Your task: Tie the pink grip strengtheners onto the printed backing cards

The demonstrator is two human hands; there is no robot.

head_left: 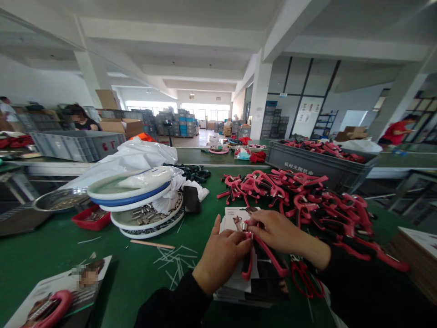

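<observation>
The left hand (pixel 221 255) and right hand (pixel 283 232) pinched a red-handled tool (pixel 268 256) between their fingers (pixel 255 231), steadying it over a stack of cards (pixel 237 219).

Two hands are working at lower centre: the left hand (pixel 220 257) and the right hand (pixel 280 232) are gripping one red-handled tool (pixel 269 254). One pair of red scissors (pixel 303 279) is lying just beside them. Two crates are standing apart: one grey crate (pixel 77 146) at upper left, another grey crate (pixel 307 166) at right. Three other people are working farther back — a first person (pixel 7 111) and a second person (pixel 87 125) at left, a third person (pixel 396 132) at right.
</observation>
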